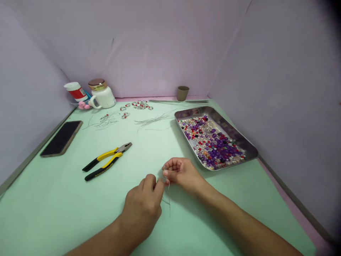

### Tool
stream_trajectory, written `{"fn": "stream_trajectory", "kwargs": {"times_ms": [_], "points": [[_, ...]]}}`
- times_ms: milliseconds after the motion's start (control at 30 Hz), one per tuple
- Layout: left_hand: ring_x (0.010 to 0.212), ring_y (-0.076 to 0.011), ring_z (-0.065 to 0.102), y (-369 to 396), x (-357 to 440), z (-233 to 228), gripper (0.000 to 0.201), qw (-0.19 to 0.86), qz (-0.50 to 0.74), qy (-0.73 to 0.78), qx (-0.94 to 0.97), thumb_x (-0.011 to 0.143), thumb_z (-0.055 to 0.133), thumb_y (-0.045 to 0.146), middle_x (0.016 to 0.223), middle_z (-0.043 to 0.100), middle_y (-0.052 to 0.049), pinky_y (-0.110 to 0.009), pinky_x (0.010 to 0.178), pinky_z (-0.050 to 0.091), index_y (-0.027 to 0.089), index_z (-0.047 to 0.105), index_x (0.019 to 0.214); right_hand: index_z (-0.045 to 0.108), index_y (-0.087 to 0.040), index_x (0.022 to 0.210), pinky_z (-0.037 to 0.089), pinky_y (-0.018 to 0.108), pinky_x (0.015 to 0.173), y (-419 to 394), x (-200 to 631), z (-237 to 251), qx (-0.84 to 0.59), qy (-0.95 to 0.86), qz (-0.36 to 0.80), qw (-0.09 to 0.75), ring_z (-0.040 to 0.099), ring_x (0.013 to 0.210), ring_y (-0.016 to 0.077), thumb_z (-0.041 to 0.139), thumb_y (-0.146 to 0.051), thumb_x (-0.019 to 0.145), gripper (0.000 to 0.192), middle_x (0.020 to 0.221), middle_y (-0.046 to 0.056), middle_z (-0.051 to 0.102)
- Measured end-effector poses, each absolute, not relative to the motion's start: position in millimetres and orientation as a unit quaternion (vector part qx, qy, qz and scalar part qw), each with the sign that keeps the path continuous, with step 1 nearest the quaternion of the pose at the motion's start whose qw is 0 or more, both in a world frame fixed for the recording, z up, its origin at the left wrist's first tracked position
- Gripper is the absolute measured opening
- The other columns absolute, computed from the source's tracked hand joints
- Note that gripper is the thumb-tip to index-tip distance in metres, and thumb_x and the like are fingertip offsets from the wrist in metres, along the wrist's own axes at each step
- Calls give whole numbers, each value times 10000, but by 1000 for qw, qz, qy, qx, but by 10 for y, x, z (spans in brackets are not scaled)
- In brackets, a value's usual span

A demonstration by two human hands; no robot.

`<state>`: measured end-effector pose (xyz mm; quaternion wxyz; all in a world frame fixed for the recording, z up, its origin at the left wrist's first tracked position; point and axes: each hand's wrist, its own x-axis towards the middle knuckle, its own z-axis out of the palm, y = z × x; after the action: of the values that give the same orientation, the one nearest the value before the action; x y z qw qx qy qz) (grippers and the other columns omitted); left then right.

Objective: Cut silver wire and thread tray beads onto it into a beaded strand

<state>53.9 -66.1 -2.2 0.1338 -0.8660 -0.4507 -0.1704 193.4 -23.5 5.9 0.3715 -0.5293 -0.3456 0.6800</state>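
Observation:
Both my hands meet low in the middle of the view, just above the pale green table. My left hand (145, 202) is closed, thumb and forefinger pinching near a thin wire (169, 193). My right hand (183, 174) pinches the same small wire piece between thumb and fingertips. Loose wire ends hang below the fingers. Whether a bead sits on the wire between the fingertips is too small to tell. Pliers (109, 161) with yellow and black handles lie left of my hands. To the right stands a metal tray (250, 149) of mixed beads, many of them purple.
Cut wires (153, 121) and beaded wire rings (141, 105) lie toward the back. A phone (61, 138) rests at the left edge. A lidded white mug (105, 97), a red-and-white container (76, 92) and a small brown cup (182, 93) stand near the back wall.

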Motion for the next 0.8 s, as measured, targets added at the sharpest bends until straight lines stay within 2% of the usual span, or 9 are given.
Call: {"fn": "stream_trajectory", "kwargs": {"times_ms": [100,200,267,367,467,567,667,800], "points": [[414,-139,466,-672,537,-44,276,134,-134,-446,-875,593,394,-31,588,536,-15,-236,360,249,192,546,649,500,-142,578,436,228,447,-230,1964,64,-525,-335,691,368,488,363,69,648,-146,502,166,417,-71,510],[391,-146,453,-707,528,-50,289,107,-106,-452,-879,604,402,-7,560,529,-13,-244,366,219,180,590,719,504,-144,598,449,239,463,-221,1993,76,-521,-333,690,376,500,374,76,649,-171,512,171,415,-69,515],[388,-136,445,-723,529,-27,251,-1,-102,-470,-877,661,406,50,548,525,-4,-240,383,228,177,601,755,505,-146,600,447,235,457,-217,1995,74,-523,-335,688,376,504,373,76,645,-170,517,164,418,-69,517],[409,-109,400,-695,547,38,185,-248,-110,-539,-797,749,429,230,484,456,31,-225,419,259,185,580,651,503,-150,580,427,215,428,-217,1975,51,-527,-342,687,365,502,361,72,646,-150,505,161,426,-71,514],[424,-86,311,-595,553,111,252,-448,-145,-600,-647,721,477,336,449,346,58,-208,418,238,175,496,528,498,-152,567,413,204,414,-227,1955,26,-519,-350,687,369,498,359,67,650,-141,494,169,442,-76,507],[425,-67,254,-463,497,171,208,-575,-165,-576,-557,674,504,296,452,323,73,-201,412,204,171,447,518,507,-150,582,415,215,422,-251,1956,21,-498,-380,694,353,496,366,71,643,-158,504,156,451,-74,503],[420,-61,229,-349,389,183,152,-606,-150,-554,-551,650,509,252,438,316,82,-203,411,182,166,459,535,533,-143,611,420,225,440,-279,1969,29,-467,-426,708,315,486,376,70,614,-173,535,115,467,-62,512],[434,-71,267,-292,296,149,153,-522,-117,-546,-645,651,486,214,439,316,71,-207,422,204,158,484,508,538,-144,609,405,216,442,-284,1983,14,-462,-456,704,288,491,385,73,597,-160,555,81,460,-59,513]]}}
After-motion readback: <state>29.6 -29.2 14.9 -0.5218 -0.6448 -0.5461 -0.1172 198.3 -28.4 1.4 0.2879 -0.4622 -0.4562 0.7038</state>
